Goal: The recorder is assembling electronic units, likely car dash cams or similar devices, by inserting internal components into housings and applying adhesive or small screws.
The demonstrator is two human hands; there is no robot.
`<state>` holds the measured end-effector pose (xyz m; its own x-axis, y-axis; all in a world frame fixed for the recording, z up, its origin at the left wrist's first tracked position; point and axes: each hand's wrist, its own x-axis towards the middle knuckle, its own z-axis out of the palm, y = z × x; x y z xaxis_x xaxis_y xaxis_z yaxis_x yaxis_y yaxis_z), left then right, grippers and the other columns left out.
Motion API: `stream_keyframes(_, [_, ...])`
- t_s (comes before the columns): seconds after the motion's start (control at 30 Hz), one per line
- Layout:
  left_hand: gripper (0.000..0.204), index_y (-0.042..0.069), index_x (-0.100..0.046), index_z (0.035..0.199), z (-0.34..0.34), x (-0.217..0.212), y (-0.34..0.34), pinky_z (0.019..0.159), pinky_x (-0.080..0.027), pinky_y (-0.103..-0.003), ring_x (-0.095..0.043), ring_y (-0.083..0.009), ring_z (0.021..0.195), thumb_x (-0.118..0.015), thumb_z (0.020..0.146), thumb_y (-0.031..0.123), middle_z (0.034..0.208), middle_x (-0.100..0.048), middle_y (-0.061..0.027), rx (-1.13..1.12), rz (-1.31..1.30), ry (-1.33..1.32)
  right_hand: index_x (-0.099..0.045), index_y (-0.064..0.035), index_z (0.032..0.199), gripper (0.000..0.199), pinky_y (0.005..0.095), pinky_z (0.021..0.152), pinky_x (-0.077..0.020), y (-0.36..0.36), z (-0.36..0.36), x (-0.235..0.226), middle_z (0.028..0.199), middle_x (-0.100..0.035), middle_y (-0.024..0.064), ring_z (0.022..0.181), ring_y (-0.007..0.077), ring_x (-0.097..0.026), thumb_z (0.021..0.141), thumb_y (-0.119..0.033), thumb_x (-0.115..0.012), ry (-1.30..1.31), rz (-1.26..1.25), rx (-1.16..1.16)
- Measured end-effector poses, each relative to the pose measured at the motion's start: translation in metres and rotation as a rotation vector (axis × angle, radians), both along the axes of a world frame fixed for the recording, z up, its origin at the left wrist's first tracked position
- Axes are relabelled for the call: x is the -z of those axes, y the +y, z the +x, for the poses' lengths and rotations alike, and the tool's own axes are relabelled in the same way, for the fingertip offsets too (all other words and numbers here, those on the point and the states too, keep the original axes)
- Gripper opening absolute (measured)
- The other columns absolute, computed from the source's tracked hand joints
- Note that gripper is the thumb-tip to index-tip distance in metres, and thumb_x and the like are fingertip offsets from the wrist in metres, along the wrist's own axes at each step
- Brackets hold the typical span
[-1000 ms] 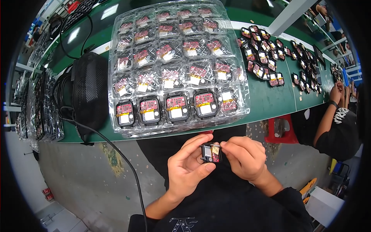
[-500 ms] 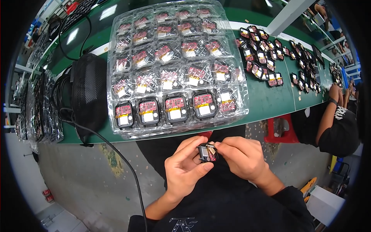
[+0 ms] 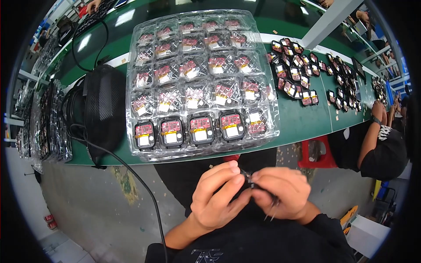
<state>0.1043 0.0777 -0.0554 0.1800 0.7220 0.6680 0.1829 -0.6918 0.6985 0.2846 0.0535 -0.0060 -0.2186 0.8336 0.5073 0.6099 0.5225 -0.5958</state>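
Between the fingertips of both hands is a small black watch case [image 3: 248, 176], now turned so that its inside is hidden. My left hand [image 3: 218, 197] pinches it from the left, fingers bent and thumb below. My right hand [image 3: 283, 191] is closed at its other side, thumb and index finger touching it. Two thin metal prongs, looking like tweezers [image 3: 271, 212], stick out below my right palm, blurred by motion. Just beyond my hands, a clear plastic tray [image 3: 204, 149] holds rows of watch cases with red circuit boards; several in the nearest row [image 3: 201, 128] lie uncovered.
The tray stack sits at the green table's [image 3: 302, 127] near edge. Left of it are a black mesh bag [image 3: 105, 109] and a black cable [image 3: 142, 182] hanging down. More watch cases [image 3: 294, 72] lie loose at right. A co-worker [image 3: 372, 144] sits by a red stool [image 3: 316, 153].
The watch case has turned, so its circuit board no longer shows. My right hand has rotated, and prongs now point down from it. The view has shifted slightly.
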Motion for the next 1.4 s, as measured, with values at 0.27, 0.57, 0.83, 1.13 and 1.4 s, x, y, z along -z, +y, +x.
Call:
stream_keyframes(0.27, [0.039,0.007,-0.074,0.116,-0.012,-0.015,0.025,0.114,-0.037,-0.060,-0.054,-0.0448,0.133,-0.081,0.077,0.007,0.133,-0.063,-0.0173,-0.268,0.038,0.473,-0.076,-0.0010,0.099,0.023,0.0296,0.059,-0.0565,0.045,0.027,0.014,0.109,-0.075,0.0125,0.071,0.0201,-0.071,0.077,0.003,-0.076,-0.268,0.259,0.249])
stream_keyframes(0.57, [0.034,0.006,-0.077,0.109,-0.007,-0.010,0.030,0.106,-0.042,-0.054,-0.058,-0.0389,0.128,-0.084,0.075,0.008,0.128,-0.067,-0.0143,-0.337,0.009,0.557,-0.075,-0.0034,0.105,0.027,0.0262,0.052,-0.0504,0.040,0.023,0.008,0.115,-0.074,0.0038,0.060,0.0115,-0.061,0.079,-0.011,-0.078,-0.490,0.074,0.259])
stream_keyframes(0.83, [0.033,0.007,-0.079,0.108,-0.007,-0.008,0.032,0.105,-0.042,-0.052,-0.060,-0.0361,0.126,-0.085,0.076,0.009,0.126,-0.069,-0.0125,-0.361,0.015,0.553,-0.074,-0.0032,0.108,0.040,0.0246,0.050,-0.0470,0.043,0.031,0.006,0.120,-0.072,0.0038,0.059,0.0103,-0.056,0.085,-0.037,-0.077,-0.611,0.054,0.197])
stream_keyframes(1.13, [0.032,0.010,-0.079,0.108,-0.008,-0.006,0.032,0.104,-0.043,-0.052,-0.062,-0.0348,0.123,-0.085,0.076,0.010,0.123,-0.070,-0.0114,-0.368,0.016,0.544,-0.071,-0.0049,0.120,0.045,0.0226,0.052,-0.0486,0.034,0.025,0.017,0.134,-0.068,0.0064,0.059,0.0094,-0.055,0.089,-0.037,-0.074,-0.672,0.042,0.242])
stream_keyframes(1.4, [0.028,0.011,-0.080,0.104,-0.006,-0.004,0.033,0.103,-0.044,-0.054,-0.062,-0.0354,0.124,-0.081,0.077,0.004,0.121,-0.069,-0.0113,-0.369,0.020,0.522,-0.061,-0.0121,0.140,0.057,0.0245,0.052,-0.0520,0.019,0.030,0.035,0.153,-0.053,0.0118,0.057,0.0117,-0.054,0.088,-0.031,-0.076,-0.619,-0.044,0.215])
